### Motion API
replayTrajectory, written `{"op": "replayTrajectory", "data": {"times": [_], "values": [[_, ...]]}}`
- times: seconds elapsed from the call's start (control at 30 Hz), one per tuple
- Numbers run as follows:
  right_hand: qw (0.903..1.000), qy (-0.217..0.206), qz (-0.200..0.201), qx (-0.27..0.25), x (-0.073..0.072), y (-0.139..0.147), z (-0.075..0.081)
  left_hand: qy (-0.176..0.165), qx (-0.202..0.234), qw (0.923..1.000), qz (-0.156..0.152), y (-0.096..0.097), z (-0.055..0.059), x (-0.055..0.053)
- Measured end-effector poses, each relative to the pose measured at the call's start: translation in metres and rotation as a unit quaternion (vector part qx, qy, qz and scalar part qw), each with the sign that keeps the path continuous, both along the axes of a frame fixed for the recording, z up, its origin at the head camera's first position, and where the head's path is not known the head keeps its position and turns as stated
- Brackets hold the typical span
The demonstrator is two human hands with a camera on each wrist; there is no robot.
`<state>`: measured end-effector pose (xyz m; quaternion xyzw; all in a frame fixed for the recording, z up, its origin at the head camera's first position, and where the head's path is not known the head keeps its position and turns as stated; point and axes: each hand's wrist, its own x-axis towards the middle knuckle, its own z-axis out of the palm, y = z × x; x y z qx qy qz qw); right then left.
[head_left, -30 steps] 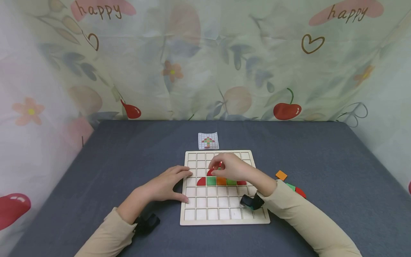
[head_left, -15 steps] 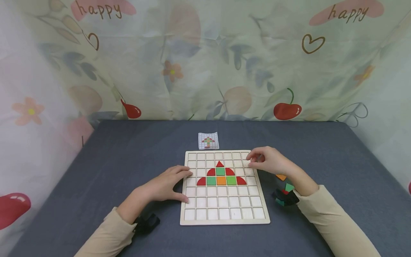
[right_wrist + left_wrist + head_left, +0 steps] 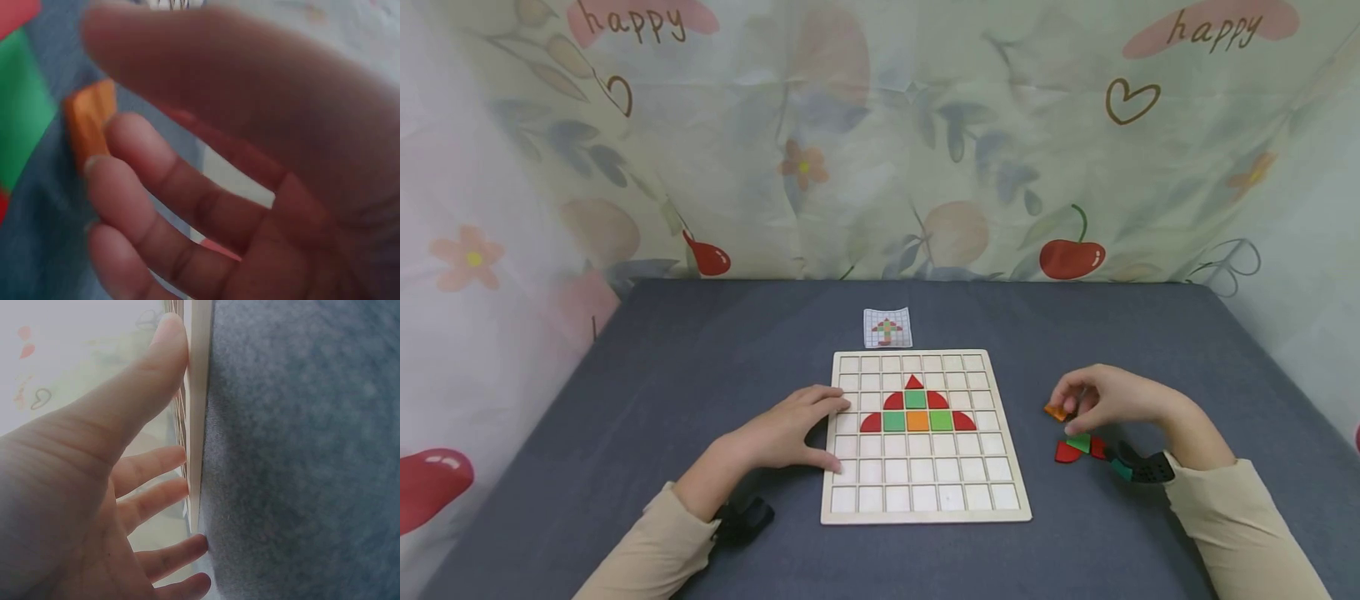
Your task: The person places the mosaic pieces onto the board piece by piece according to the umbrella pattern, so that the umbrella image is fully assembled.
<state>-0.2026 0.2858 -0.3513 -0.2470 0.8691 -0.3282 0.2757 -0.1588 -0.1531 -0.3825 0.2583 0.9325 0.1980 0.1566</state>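
A wooden grid board (image 3: 897,472) lies flat on the table. Set in its cells are a red triangle (image 3: 913,382), green squares (image 3: 915,400), an orange square (image 3: 917,421) and several red quarter-round pieces (image 3: 964,422). My left hand (image 3: 790,429) rests on the board's left edge with the fingers spread; its thumb and fingertips meet the rim in the left wrist view. Right of the board, my right hand (image 3: 1120,400) reaches down to a loose orange block (image 3: 90,122). Its fingertips are at the block, while the thumb stands apart from it.
Near the right hand lie a loose green piece (image 3: 1078,442) and red pieces (image 3: 1067,452). Behind the board is a small card (image 3: 887,328) printed with a coloured grid pattern. A printed curtain (image 3: 880,150) hangs along the table's far edge.
My right hand has moved from over the board to the loose pieces on the right, uncovering the coloured pieces in the grid. My left hand has stayed at the board's edge.
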Motion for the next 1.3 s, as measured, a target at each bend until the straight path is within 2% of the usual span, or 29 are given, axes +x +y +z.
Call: {"op": "replayTrajectory", "data": {"times": [0.1, 0.33, 0.77, 1.0, 1.3], "values": [[0.9997, -0.012, 0.018, -0.010, 0.004, 0.011, -0.005, -0.002, 0.000, 1.0000, 0.003, 0.000, 0.001, 0.000], [0.9981, 0.007, 0.049, -0.037, 0.009, 0.020, -0.016, 0.000, 0.001, 1.0000, -0.002, 0.000, 0.001, 0.000], [0.9977, 0.057, 0.038, -0.001, 0.014, 0.012, -0.013, 0.002, 0.002, 1.0000, -0.001, 0.000, 0.001, 0.000], [0.9976, 0.068, 0.006, 0.013, 0.015, 0.005, -0.005, 0.003, 0.004, 1.0000, -0.005, 0.000, 0.001, 0.000], [0.9896, 0.142, -0.009, 0.020, 0.018, -0.013, -0.004, 0.009, 0.005, 0.9999, -0.006, 0.000, 0.000, 0.000]]}}
